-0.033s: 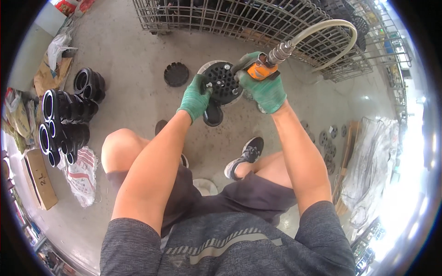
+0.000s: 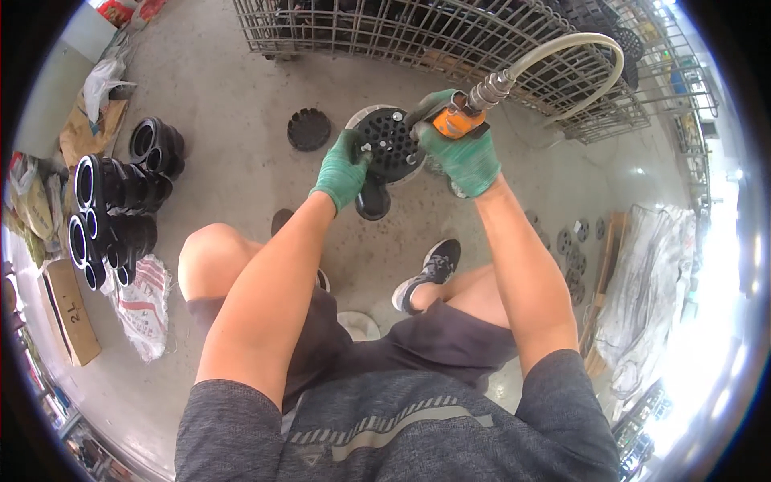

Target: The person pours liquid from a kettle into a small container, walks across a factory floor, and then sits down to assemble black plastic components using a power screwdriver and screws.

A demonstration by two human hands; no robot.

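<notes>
A round black plate full of holes (image 2: 385, 143), with a few bright bolts on it, lies over a pale round base (image 2: 363, 114). My left hand (image 2: 342, 172), in a green glove, has its fingers closed round the plate's left edge. Below it a black rounded pipe part (image 2: 372, 199) sticks out toward me. An orange air-powered tool (image 2: 458, 120) is in my green-gloved right hand (image 2: 466, 159), held at the plate's right side. A metal coupling joins the tool to a pale hose (image 2: 582, 40). My right hand hides the tool's working end.
A wire cage (image 2: 361, 32) of black parts stands beyond my hands. On the floor are a black toothed cap (image 2: 308, 129), black pipe fittings (image 2: 120, 189) and a cardboard box (image 2: 71, 313) at left. Several black discs (image 2: 575, 261) and plastic sacks (image 2: 642, 289) lie at right.
</notes>
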